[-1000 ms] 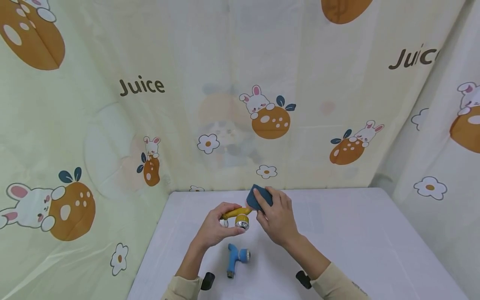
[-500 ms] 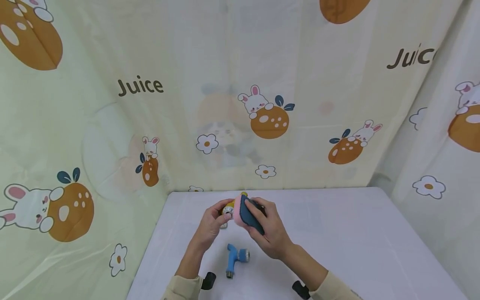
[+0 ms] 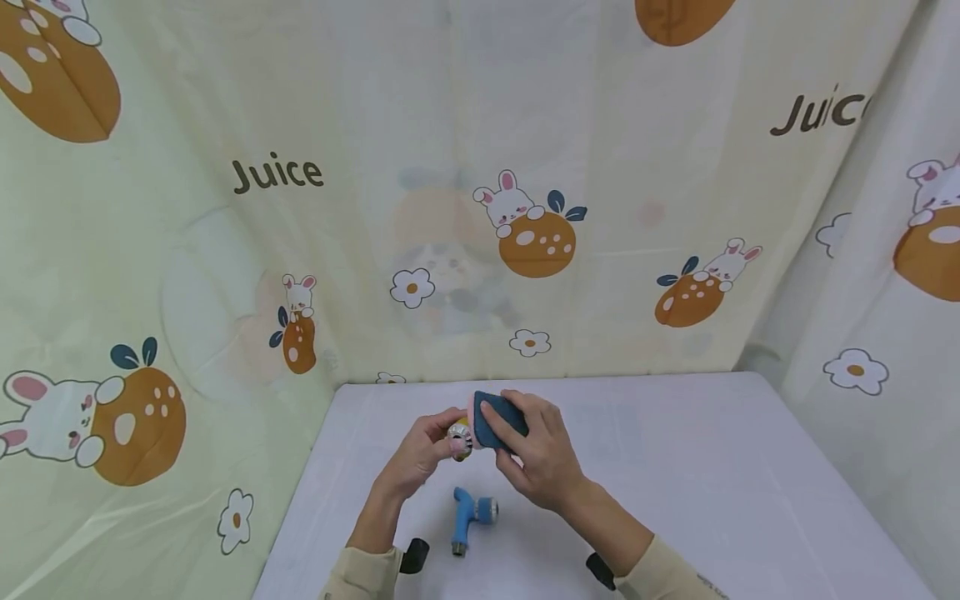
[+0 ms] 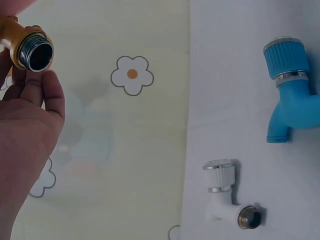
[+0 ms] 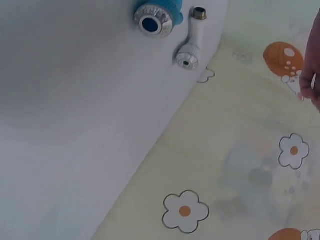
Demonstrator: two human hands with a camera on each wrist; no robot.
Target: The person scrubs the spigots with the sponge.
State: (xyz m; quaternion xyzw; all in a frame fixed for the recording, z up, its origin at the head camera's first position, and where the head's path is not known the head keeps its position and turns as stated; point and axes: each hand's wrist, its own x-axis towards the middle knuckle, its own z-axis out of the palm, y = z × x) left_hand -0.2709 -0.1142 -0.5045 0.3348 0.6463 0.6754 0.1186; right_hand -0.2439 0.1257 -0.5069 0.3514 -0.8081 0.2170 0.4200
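Observation:
My left hand (image 3: 411, 460) grips a yellow tap with a silver-fronted knob (image 3: 460, 442), held up over the table. In the left wrist view the tap's threaded metal end (image 4: 36, 53) points outward, with fingers curled behind it. My right hand (image 3: 546, 454) holds a sponge (image 3: 497, 423), dark blue on one face and pink on the other. Its pink side lies against the yellow tap and covers much of it in the head view. A blurred pink edge of the sponge (image 4: 12, 5) shows above the tap in the left wrist view.
A blue tap (image 3: 465, 517) lies on the white table (image 3: 675, 483) below the hands. Farther back lies a white tap (image 4: 220, 187), seen in both wrist views but hidden by the hands in the head view. A printed curtain (image 3: 637, 167) hangs behind the table.
The yellow tap has turned in my left hand, its knob swinging leftward. My right hand has brought the sponge left and down from the tap's far end, pink side now against it.

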